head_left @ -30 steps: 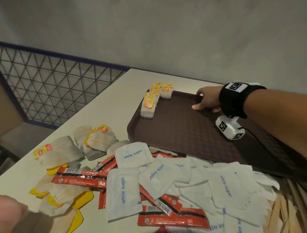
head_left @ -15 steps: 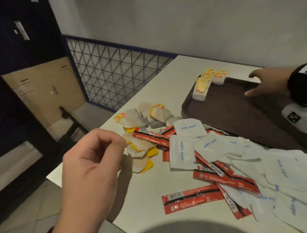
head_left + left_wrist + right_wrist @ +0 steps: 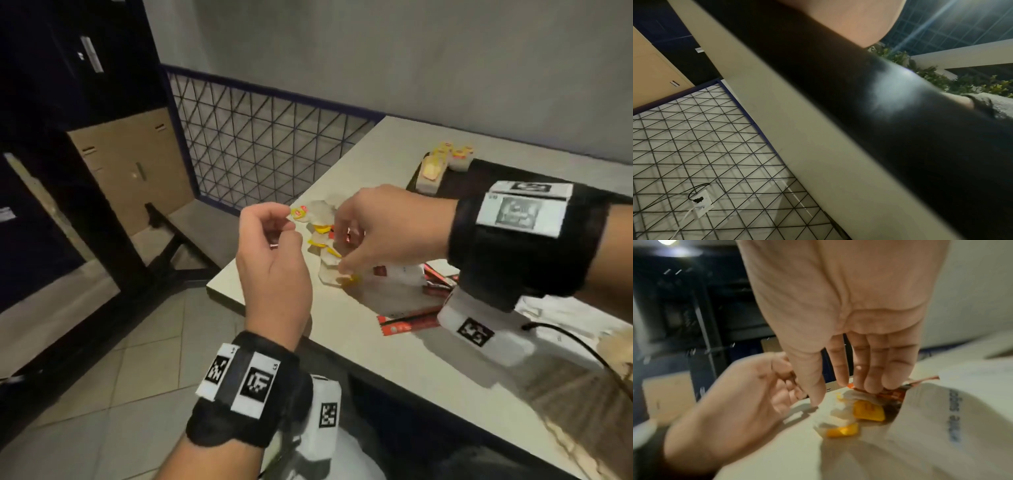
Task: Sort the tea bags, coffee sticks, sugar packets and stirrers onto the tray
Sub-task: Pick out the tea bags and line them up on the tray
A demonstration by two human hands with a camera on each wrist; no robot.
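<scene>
Loose tea bags (image 3: 322, 219) with yellow tags (image 3: 868, 412) lie near the table's left corner. My right hand (image 3: 346, 240) reaches down over them with its fingers straight. In the right wrist view its fingertips (image 3: 869, 386) touch a tea bag and a red coffee stick (image 3: 892, 394). My left hand (image 3: 281, 226) hovers just left of the pile, loosely curled, with nothing visible in it (image 3: 785, 386). White sugar packets (image 3: 941, 418) and another coffee stick (image 3: 407, 323) lie under my right wrist. The brown tray (image 3: 479, 181) at the back holds stacked tea bags (image 3: 433, 171).
The table's left edge (image 3: 222, 291) drops to a tiled floor right by the pile. A wire mesh fence (image 3: 260, 137) and a cardboard box (image 3: 130, 164) stand beyond it. The left wrist view shows only the table's side and the fence.
My right hand left the tray and came down onto the loose tea bags. My left hand moved forward to the pile. The head view swung left.
</scene>
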